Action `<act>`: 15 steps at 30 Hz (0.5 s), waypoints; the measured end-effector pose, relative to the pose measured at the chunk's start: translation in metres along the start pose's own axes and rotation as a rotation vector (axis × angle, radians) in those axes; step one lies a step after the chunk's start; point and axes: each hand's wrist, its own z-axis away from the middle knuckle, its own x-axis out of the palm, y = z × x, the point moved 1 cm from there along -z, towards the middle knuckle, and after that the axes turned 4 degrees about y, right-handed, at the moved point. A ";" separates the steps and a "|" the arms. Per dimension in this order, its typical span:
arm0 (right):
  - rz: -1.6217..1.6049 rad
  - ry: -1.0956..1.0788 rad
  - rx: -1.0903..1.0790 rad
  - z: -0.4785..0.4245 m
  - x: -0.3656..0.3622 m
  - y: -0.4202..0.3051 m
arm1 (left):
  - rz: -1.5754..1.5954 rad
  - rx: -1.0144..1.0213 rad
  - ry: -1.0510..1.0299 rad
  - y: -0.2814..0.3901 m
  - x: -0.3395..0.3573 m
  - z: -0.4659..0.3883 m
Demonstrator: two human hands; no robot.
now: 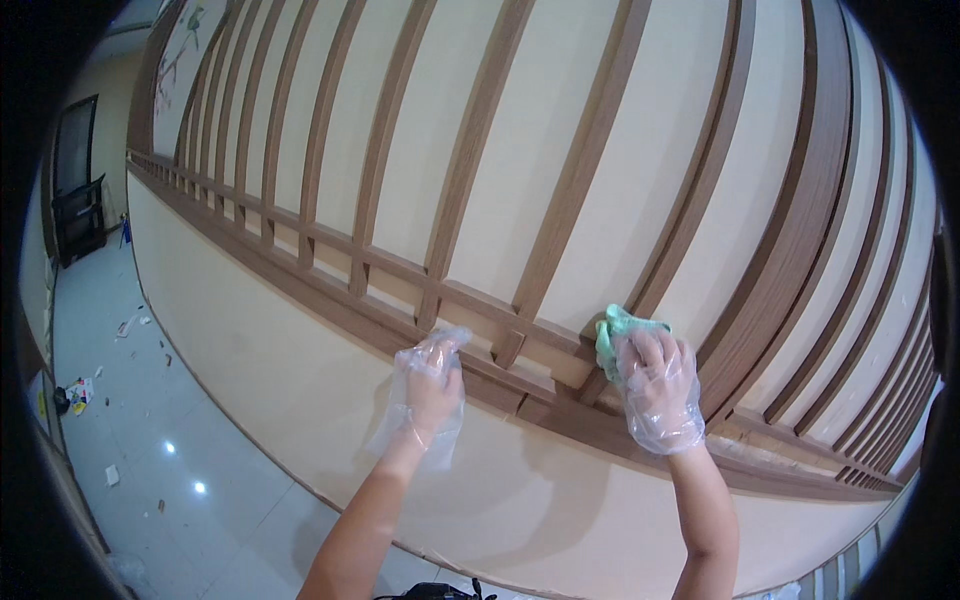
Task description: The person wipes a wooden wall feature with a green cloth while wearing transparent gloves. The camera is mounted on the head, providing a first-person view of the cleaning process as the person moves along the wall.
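A light green cloth is bunched under the fingers of my right hand, which wears a clear disposable plastic glove. The cloth lies against the lower end of a brown wooden slat, by the horizontal rail. My left hand, in a loose glove of the same kind, is at the brown wooden ledge below the slats. Its fingers are bent and partly covered by crumpled plastic, so I cannot tell how closed they are. Nothing shows in it.
Cream wall panels lie behind the slats, with a smooth lower wall beneath the ledge. Litter, including a printed packet, is scattered over the glossy tiled floor. A dark chair stands at far left.
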 end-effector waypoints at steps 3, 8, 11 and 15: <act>0.019 -0.015 0.064 -0.014 -0.006 0.010 | -0.035 0.011 -0.002 0.002 -0.001 -0.001; 0.385 0.178 0.067 -0.060 -0.015 0.069 | 0.022 0.027 -0.033 0.004 -0.005 -0.007; 0.413 0.282 0.107 -0.094 -0.028 0.090 | 0.028 0.027 -0.033 0.005 -0.007 -0.008; 0.404 0.302 0.113 -0.089 -0.012 0.091 | -0.034 0.033 -0.007 0.013 -0.005 -0.008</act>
